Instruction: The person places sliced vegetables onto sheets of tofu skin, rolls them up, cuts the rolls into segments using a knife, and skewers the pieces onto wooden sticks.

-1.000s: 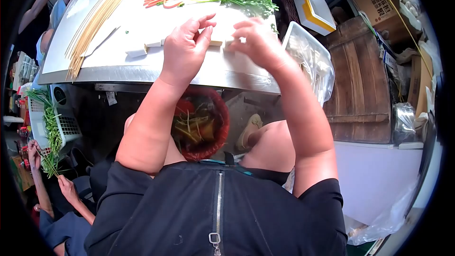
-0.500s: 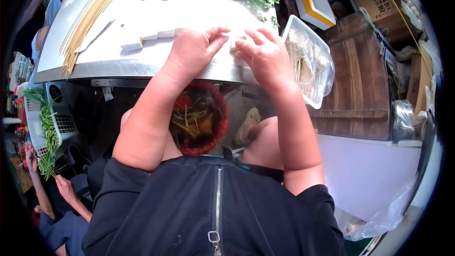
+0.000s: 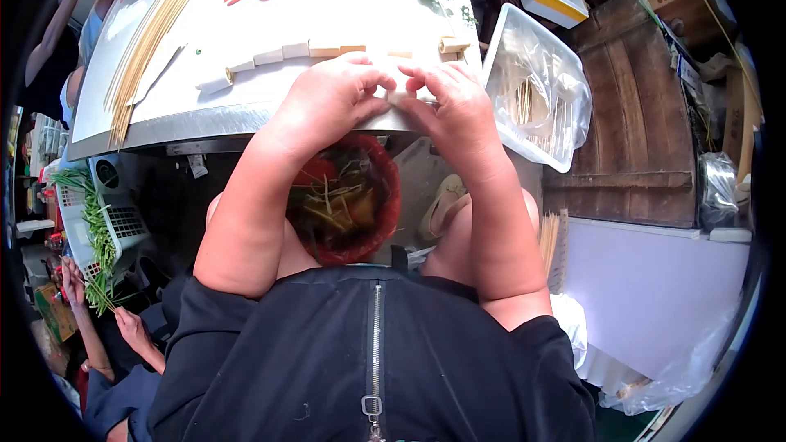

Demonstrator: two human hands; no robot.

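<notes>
left hand (image 3: 342, 92) and right hand (image 3: 449, 100) pinch a small pale piece (image 3: 398, 98) between curled fingers, near a row of white blocky pieces (image 3: 268, 57)

Along the table's front, near the middle, runs a shiny brushed-metal edge (image 3: 213, 124). Far right, the boards (image 3: 626, 115) look like rough, matt brown wood. Right of centre, clear glossy plastic wrinkles over the tub (image 3: 565, 155). Lower middle, a metal zip (image 3: 377, 344) glints on matt black cloth (image 3: 278, 360).
</notes>
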